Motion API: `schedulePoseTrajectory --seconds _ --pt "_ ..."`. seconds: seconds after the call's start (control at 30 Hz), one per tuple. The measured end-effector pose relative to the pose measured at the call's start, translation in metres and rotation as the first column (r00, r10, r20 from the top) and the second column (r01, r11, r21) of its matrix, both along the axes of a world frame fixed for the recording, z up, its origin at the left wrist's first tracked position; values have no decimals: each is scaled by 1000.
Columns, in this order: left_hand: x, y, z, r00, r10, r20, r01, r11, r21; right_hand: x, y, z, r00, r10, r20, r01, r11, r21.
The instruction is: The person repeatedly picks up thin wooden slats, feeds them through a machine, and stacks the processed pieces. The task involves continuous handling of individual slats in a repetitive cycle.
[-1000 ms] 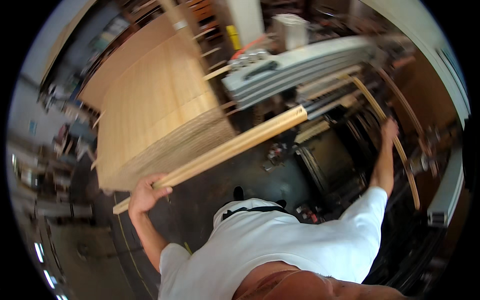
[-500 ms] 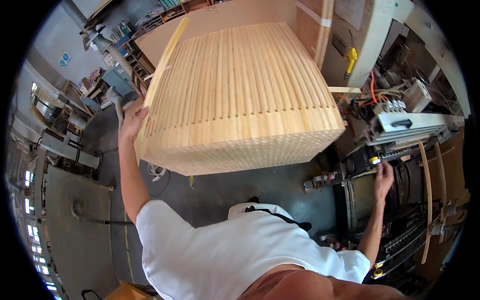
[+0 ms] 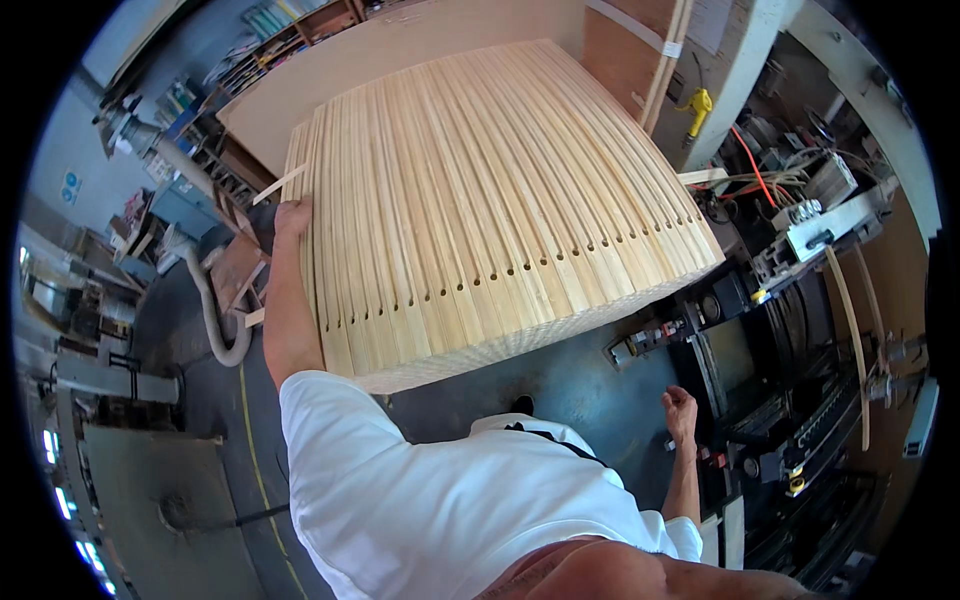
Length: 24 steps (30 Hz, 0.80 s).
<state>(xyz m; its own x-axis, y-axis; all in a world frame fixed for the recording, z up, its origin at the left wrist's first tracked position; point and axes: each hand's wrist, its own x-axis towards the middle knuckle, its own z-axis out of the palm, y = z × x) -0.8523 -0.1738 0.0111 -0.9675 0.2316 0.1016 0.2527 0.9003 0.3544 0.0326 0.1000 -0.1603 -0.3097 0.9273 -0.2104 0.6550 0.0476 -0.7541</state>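
A big stack of long pale wooden slats (image 3: 500, 190) with drilled holes near their ends lies in front of me. My left hand (image 3: 292, 216) reaches up to the stack's left edge, fingers closed over the outermost wooden slat (image 3: 303, 160). A short thin strip (image 3: 278, 184) sticks out just above that hand. My right hand (image 3: 681, 408) hangs low on the right beside a dark machine (image 3: 760, 370), fingers loosely curled around nothing.
A large wooden panel (image 3: 400, 50) leans behind the stack. Bent wooden strips (image 3: 850, 330) stand by the machine on the right. A grey hose (image 3: 208, 310) and shelves (image 3: 190, 150) are on the left. The floor (image 3: 560, 380) is blue-grey concrete.
One second ago my left hand carried a long slat away from the machine. It has since swung to the stack, and the slat now lies at its left edge. My right hand dropped lower.
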Motion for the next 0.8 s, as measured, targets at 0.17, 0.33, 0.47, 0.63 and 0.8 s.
schedulePoseTrajectory --seconds 0.17,0.33,0.47,0.63,0.8 --pt "-28 18 5 997 -73 -30 70 993 -92 23 -31 3 998 -65 14 64 998 26" --pt "-21 62 13 970 -78 -229 37 983 -180 60 -39 51 959 101 267 -147 976 162" --pt "-11 138 62 818 -320 -478 193 936 -295 79 -43 132 912 19 409 -189 906 378" --pt "104 298 150 402 -414 -817 720 694 3 138 -105 282 832 -130 539 -247 783 571" --pt "395 398 205 -67 -498 -865 996 21 -89 196 -220 368 681 -379 627 -123 785 608"
